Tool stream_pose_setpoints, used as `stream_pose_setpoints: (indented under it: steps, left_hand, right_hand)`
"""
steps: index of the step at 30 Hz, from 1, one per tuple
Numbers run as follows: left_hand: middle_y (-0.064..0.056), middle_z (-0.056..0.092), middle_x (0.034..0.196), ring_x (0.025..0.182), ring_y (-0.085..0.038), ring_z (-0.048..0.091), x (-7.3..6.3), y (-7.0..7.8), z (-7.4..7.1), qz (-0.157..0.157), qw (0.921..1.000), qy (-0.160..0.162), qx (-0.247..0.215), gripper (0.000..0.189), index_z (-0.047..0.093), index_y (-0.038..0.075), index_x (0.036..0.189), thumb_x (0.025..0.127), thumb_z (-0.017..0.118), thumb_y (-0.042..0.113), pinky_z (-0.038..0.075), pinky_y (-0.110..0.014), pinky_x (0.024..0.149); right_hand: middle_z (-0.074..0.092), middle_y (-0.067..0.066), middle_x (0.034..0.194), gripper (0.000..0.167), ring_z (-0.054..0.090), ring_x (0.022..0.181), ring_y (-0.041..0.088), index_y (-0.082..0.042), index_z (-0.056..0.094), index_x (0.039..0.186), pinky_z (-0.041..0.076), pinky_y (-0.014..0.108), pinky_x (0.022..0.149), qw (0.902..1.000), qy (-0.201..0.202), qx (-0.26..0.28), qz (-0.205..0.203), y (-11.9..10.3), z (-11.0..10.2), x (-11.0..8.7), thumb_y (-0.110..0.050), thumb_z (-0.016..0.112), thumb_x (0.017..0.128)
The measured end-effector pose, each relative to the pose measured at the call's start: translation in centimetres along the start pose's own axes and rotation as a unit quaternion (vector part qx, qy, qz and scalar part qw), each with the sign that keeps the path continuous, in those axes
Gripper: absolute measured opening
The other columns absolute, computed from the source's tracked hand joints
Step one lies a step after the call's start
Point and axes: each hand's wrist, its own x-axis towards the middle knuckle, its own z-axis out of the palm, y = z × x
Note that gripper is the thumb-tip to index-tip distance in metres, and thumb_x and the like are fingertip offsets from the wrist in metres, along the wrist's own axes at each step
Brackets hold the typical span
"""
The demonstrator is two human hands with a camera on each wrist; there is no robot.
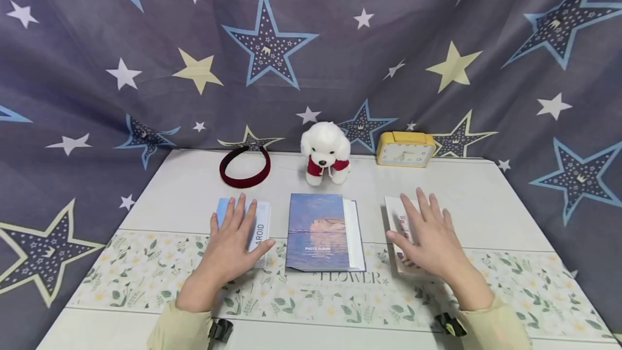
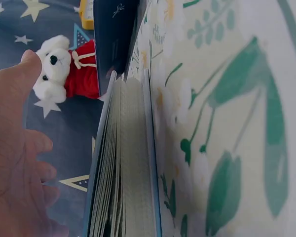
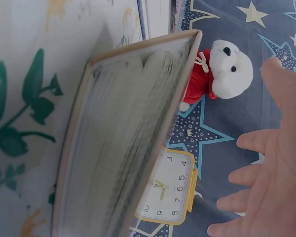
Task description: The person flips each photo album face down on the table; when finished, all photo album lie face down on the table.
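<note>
My left hand (image 1: 228,247) is spread flat over a light blue and white album (image 1: 262,220), its fingers straight and partly hiding the cover. The left wrist view shows that album's page edges (image 2: 123,158) with a gap between them and the hand. Over a cream-covered album (image 1: 394,212) on the right, my right hand (image 1: 432,239) is spread in the same way. In the right wrist view its thick page block (image 3: 123,123) faces the camera, with the fingers apart from the cover. Between the hands lies a blue photo album (image 1: 318,226) with a painted cliff on its cover.
Behind the albums stand a dark red headband (image 1: 245,181), a white plush dog (image 1: 325,147) in a red top and a yellow alarm clock (image 1: 405,150). A flower-patterned strip (image 1: 160,263) crosses the white table. A star-printed curtain (image 1: 340,58) hangs along the back and sides.
</note>
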Motion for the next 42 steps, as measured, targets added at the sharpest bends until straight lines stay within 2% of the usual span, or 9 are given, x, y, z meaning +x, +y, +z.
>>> stream_pose_setpoints:
  steps: [9, 20, 23, 27, 33, 38, 42]
  left_hand:
    - [-0.013, -0.001, 0.163, 0.148, -0.031, -0.007, 0.6, 1.5, 0.1, 0.028, 0.9996, -0.008, 0.0, 0.096, 0.017, 0.011, 0.157, 0.089, 0.046, 0.071, 0.001, -0.068, 0.11]
    - [-0.011, -0.003, 0.163, 0.148, -0.028, -0.008, 2.2, 5.5, 0.5, 0.099, 0.9947, -0.026, -0.016, 0.093, 0.019, 0.011, 0.157, 0.09, 0.047, 0.069, 0.002, -0.066, 0.112]
    - [-0.014, 0.002, 0.162, 0.148, -0.032, -0.003, 2.7, 7.1, 0.9, 0.127, 0.9913, -0.03, -0.018, 0.091, 0.023, 0.009, 0.155, 0.09, 0.05, 0.066, 0.004, -0.066, 0.112]
    - [-0.016, 0.005, 0.162, 0.148, -0.035, 0.0, 3.5, 9.7, 1.5, 0.16, 0.9856, -0.054, -0.009, 0.092, 0.022, 0.009, 0.156, 0.09, 0.043, 0.07, 0.006, -0.066, 0.112]
    - [-0.011, -0.009, 0.162, 0.147, -0.031, -0.012, 4.8, 14.5, 2.5, 0.201, 0.9717, -0.123, -0.009, 0.091, 0.011, 0.018, 0.158, 0.09, 0.033, 0.075, 0.004, -0.063, 0.113]
    - [-0.014, -0.01, 0.161, 0.146, -0.035, -0.011, 5.5, 18.6, 3.3, 0.232, 0.9585, -0.166, -0.005, 0.088, 0.013, 0.016, 0.158, 0.093, 0.038, 0.069, 0.004, -0.061, 0.114]
    - [-0.019, -0.004, 0.161, 0.147, -0.038, -0.007, 5.9, 21.3, 4.2, 0.234, 0.9554, -0.181, -0.005, 0.085, 0.017, 0.016, 0.157, 0.094, 0.044, 0.065, 0.008, -0.056, 0.116]
  right_hand:
    - [0.011, 0.027, 0.159, 0.082, 0.006, 0.142, 0.052, -0.008, 0.029, 0.153, 0.009, 0.073, 0.106, 0.9999, -0.006, 0.0, 0.013, 0.9, -0.6, -0.9, -0.058, 0.054, 0.093]
    - [0.013, 0.029, 0.157, 0.078, 0.012, 0.139, 0.058, -0.006, 0.033, 0.152, 0.013, 0.076, 0.103, 0.9992, -0.017, 0.02, 0.032, 2.3, -1.2, -2.9, -0.053, 0.056, 0.094]
    - [0.015, 0.031, 0.156, 0.076, 0.015, 0.136, 0.06, -0.005, 0.034, 0.151, 0.016, 0.076, 0.101, 0.9987, -0.02, 0.024, 0.041, 2.7, -1.3, -3.7, -0.05, 0.057, 0.095]
    - [0.018, 0.034, 0.154, 0.073, 0.022, 0.134, 0.061, -0.004, 0.035, 0.15, 0.024, 0.074, 0.099, 0.9976, -0.023, 0.031, 0.057, 3.2, -1.4, -4.6, -0.049, 0.055, 0.096]
    - [0.016, 0.036, 0.153, 0.072, 0.033, 0.127, 0.061, -0.003, 0.033, 0.151, 0.033, 0.074, 0.093, 0.9923, -0.046, 0.053, 0.102, 4.1, -1.3, -6.0, -0.05, 0.05, 0.098]
    - [0.014, 0.037, 0.153, 0.075, 0.03, 0.129, 0.062, -0.002, 0.032, 0.151, 0.03, 0.074, 0.095, 0.9837, -0.058, 0.071, 0.155, 4.5, -1.1, -7.0, -0.052, 0.048, 0.098]
    - [0.014, 0.038, 0.153, 0.074, 0.023, 0.133, 0.061, -0.001, 0.032, 0.15, 0.025, 0.074, 0.099, 0.9775, -0.057, 0.09, 0.182, 4.8, -1.1, -7.6, -0.052, 0.047, 0.099]
